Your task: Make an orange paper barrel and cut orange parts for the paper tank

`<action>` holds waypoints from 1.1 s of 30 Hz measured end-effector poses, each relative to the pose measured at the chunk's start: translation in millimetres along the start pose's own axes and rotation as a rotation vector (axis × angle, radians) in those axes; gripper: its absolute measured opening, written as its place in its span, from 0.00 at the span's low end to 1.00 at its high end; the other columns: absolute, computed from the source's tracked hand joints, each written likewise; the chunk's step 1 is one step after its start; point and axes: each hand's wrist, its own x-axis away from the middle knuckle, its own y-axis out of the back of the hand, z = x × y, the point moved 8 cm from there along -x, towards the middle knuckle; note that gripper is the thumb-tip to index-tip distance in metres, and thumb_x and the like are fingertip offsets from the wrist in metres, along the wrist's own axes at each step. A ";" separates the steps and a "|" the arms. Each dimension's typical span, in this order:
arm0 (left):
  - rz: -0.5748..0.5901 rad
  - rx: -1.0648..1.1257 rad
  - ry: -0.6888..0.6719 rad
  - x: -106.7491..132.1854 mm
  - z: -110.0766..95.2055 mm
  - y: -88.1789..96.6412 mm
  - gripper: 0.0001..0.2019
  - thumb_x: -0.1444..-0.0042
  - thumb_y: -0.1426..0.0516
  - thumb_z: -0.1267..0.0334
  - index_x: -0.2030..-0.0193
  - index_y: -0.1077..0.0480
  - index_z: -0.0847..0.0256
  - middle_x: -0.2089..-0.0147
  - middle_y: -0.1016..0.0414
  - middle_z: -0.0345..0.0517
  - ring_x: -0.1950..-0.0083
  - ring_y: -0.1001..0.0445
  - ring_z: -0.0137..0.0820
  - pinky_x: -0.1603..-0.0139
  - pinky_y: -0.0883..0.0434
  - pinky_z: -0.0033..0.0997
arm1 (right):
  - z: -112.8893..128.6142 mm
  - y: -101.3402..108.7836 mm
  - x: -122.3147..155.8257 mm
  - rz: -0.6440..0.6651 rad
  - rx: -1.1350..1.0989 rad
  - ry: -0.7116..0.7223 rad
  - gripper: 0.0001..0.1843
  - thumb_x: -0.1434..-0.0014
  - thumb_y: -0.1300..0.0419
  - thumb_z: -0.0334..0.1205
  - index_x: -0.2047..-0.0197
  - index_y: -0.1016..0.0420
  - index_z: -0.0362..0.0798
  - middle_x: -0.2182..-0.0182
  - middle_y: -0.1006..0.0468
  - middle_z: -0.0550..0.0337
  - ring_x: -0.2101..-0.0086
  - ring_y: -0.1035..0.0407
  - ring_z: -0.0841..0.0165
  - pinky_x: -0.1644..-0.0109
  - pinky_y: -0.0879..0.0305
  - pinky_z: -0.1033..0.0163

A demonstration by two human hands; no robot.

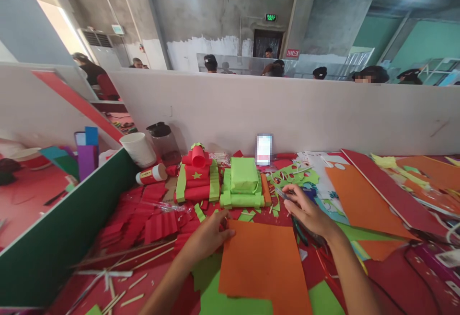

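Orange paper sheet (264, 262), flat, rectangular, uncreased

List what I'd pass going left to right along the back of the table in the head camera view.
Purple paper block → white paper cup → dark-lidded jar → red paper tank → green paper tank → phone → large orange sheet.

The left hand (208, 236) and right hand (309, 212) are bare. Both forearms show no sleeves. No rings or watch appear.

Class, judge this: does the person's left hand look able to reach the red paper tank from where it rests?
Probably yes. The left hand rests on the orange sheet, and only flat paper scraps lie between it and the red paper tank.
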 end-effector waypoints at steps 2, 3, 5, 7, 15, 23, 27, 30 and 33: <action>-0.009 -0.005 0.001 -0.1 -3.4 -3.3 0.14 0.46 0.45 0.57 0.54 0.35 0.61 0.64 0.28 0.42 0.67 0.29 0.32 0.69 0.36 0.29 | 9.6 -7.5 -1.9 0.006 0.149 0.023 0.15 0.31 0.54 0.49 0.49 0.35 0.52 0.61 0.25 0.58 0.63 0.31 0.67 0.57 0.37 0.63; -0.009 -0.004 0.001 0.0 -5.1 -5.2 0.15 0.45 0.45 0.57 0.53 0.35 0.61 0.64 0.28 0.42 0.68 0.29 0.32 0.69 0.36 0.29 | 14.3 -13.5 -3.0 0.026 0.221 0.033 0.15 0.30 0.56 0.48 0.52 0.33 0.51 0.64 0.24 0.59 0.64 0.31 0.67 0.58 0.38 0.64; 0.000 0.003 -0.007 0.7 -8.9 -9.2 0.15 0.45 0.45 0.57 0.53 0.35 0.60 0.64 0.27 0.43 0.67 0.29 0.32 0.69 0.36 0.28 | 22.2 -25.6 -4.6 0.051 0.364 0.055 0.17 0.29 0.58 0.46 0.58 0.31 0.51 0.68 0.24 0.60 0.67 0.30 0.66 0.63 0.40 0.65; 0.014 0.003 -0.026 1.7 -13.3 -13.7 0.14 0.44 0.45 0.57 0.53 0.34 0.60 0.64 0.27 0.43 0.67 0.28 0.33 0.69 0.36 0.27 | 26.9 -36.9 -5.4 0.061 0.504 0.076 0.17 0.29 0.57 0.45 0.60 0.29 0.51 0.68 0.22 0.59 0.66 0.28 0.65 0.64 0.43 0.65; -0.017 -0.290 -0.077 5.2 -22.8 -16.3 0.08 0.45 0.44 0.62 0.58 0.30 0.58 0.63 0.24 0.46 0.64 0.27 0.35 0.68 0.41 0.28 | 12.5 -58.1 -7.0 0.118 0.933 0.039 0.19 0.29 0.55 0.49 0.58 0.25 0.53 0.69 0.19 0.54 0.68 0.24 0.58 0.68 0.46 0.65; -0.066 -0.374 -0.068 6.2 -22.2 -12.6 0.12 0.46 0.42 0.63 0.54 0.31 0.56 0.54 0.24 0.47 0.55 0.25 0.40 0.66 0.41 0.30 | 4.8 -48.3 -2.3 0.110 0.920 -0.083 0.20 0.38 0.42 0.51 0.46 0.31 0.50 0.62 0.20 0.46 0.59 0.26 0.49 0.61 0.40 0.59; -0.068 -0.363 -0.080 4.7 -20.7 -12.6 0.12 0.47 0.40 0.60 0.56 0.31 0.56 0.53 0.25 0.48 0.54 0.26 0.40 0.66 0.40 0.30 | 9.5 -32.3 3.6 0.087 0.714 -0.104 0.19 0.34 0.48 0.45 0.41 0.38 0.51 0.58 0.21 0.48 0.56 0.27 0.52 0.56 0.39 0.56; -0.060 -0.333 -0.093 3.7 -20.3 -13.0 0.12 0.48 0.39 0.58 0.57 0.30 0.56 0.54 0.27 0.47 0.56 0.27 0.39 0.65 0.39 0.30 | 25.0 -32.8 5.6 0.114 0.321 -0.010 0.18 0.33 0.53 0.38 0.40 0.40 0.56 0.52 0.24 0.54 0.57 0.28 0.62 0.54 0.37 0.59; -0.054 -0.321 -0.103 2.6 -19.3 -15.1 0.12 0.49 0.38 0.57 0.58 0.29 0.56 0.56 0.28 0.45 0.58 0.27 0.38 0.65 0.39 0.30 | 38.3 -52.8 4.1 0.173 -0.168 0.016 0.12 0.34 0.52 0.41 0.51 0.32 0.52 0.60 0.24 0.58 0.73 0.31 0.70 0.64 0.35 0.63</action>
